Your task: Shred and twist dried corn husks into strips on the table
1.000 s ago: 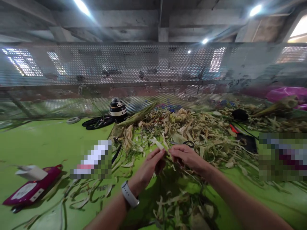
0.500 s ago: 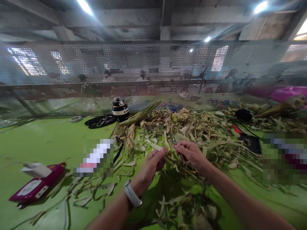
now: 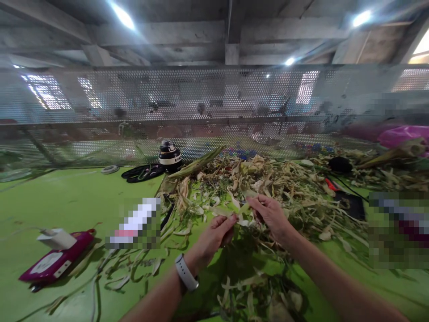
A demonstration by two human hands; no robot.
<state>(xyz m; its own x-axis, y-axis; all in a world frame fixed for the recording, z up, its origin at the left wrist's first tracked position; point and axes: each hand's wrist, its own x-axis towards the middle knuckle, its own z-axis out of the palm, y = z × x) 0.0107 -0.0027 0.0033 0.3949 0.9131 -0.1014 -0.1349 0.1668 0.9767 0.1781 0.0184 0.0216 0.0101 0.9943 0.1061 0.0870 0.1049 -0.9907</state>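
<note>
Near the middle of the head view, my left hand (image 3: 216, 235) is closed, thumb and fingertips pinched on a pale husk strip (image 3: 217, 210). My right hand (image 3: 270, 217) is closed just to the right and slightly farther off, its thumb and forefinger pinching the green end of a strip that runs toward the left fingertips. Its curled lower fingers are hidden, so anything inside them cannot be made out. Beyond both hands spreads a heap of dried husk strips (image 3: 281, 179). A smaller pile of husk (image 3: 264, 295) lies close to me, between my forearms.
A magenta power strip (image 3: 55, 264) with a white plug (image 3: 56, 239) lies at left on the green table (image 3: 77, 188). Farther back are a black bottle (image 3: 170, 156), a black flat object (image 3: 142, 172) and a white ring (image 3: 110, 169). A perforated screen (image 3: 208, 98) stands behind.
My hands have shifted slightly: the right fingertips now sit a little higher than the left ones. A thin dark tool seen at the right fingertips earlier no longer shows. The view has tilted up slightly.
</note>
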